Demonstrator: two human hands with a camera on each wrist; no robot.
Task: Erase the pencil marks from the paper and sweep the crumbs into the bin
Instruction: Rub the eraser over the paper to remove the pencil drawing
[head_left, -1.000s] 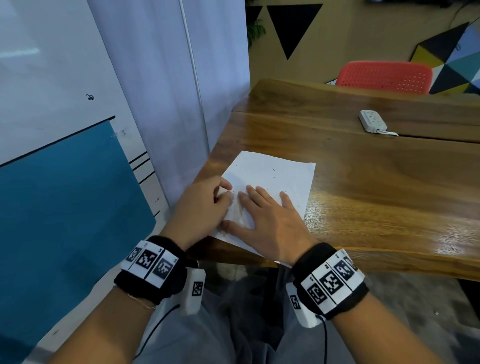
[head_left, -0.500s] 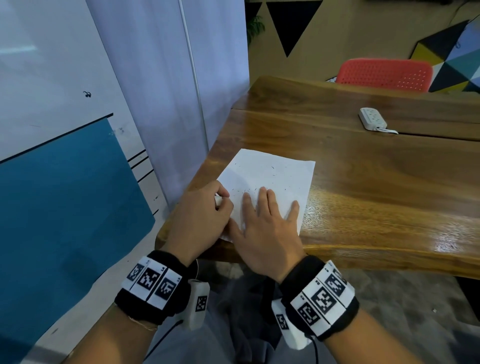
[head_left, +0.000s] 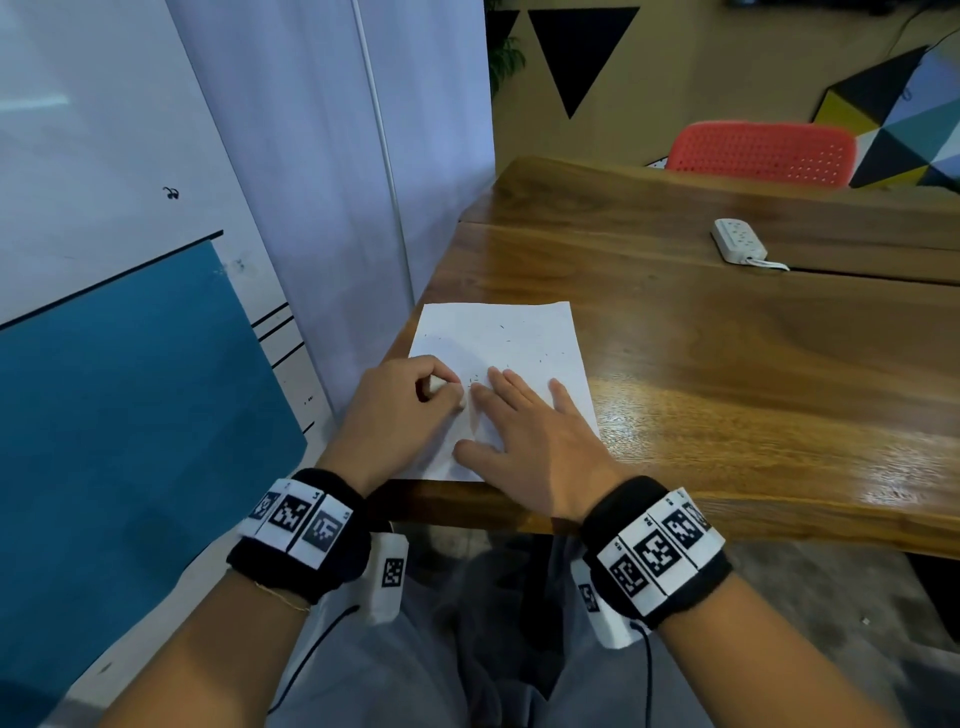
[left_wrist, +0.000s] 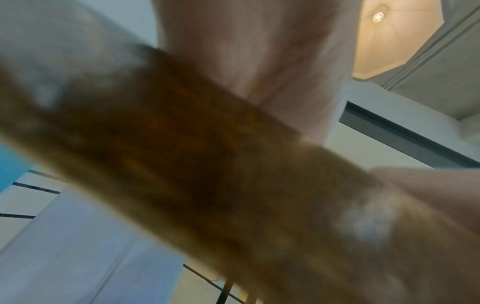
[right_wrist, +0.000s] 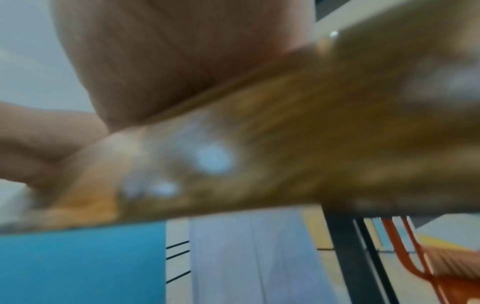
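Note:
A white sheet of paper (head_left: 498, 338) lies at the table's near left corner, with small dark specks (head_left: 543, 357) scattered over it. My right hand (head_left: 524, 426) lies flat on the sheet's lower part, fingers straight and spread. Just left of those fingers, my left hand (head_left: 410, 405) is curled on the paper and pinches a small white eraser (head_left: 435, 383), mostly hidden by the fingers. Both wrist views are blurred and show only the heel of each hand over the wooden table edge (left_wrist: 182, 154). No bin is in view.
The wooden table (head_left: 727, 389) stretches right and away. A white power strip (head_left: 737, 240) lies on it at the back right, and a red chair (head_left: 761, 153) stands behind. A white and blue wall panel (head_left: 130, 364) stands close on the left.
The paper has slid up from overhanging the near edge to lying wholly on the table and sits straighter. Both hands moved with it; the left stays curled beside the right fingers.

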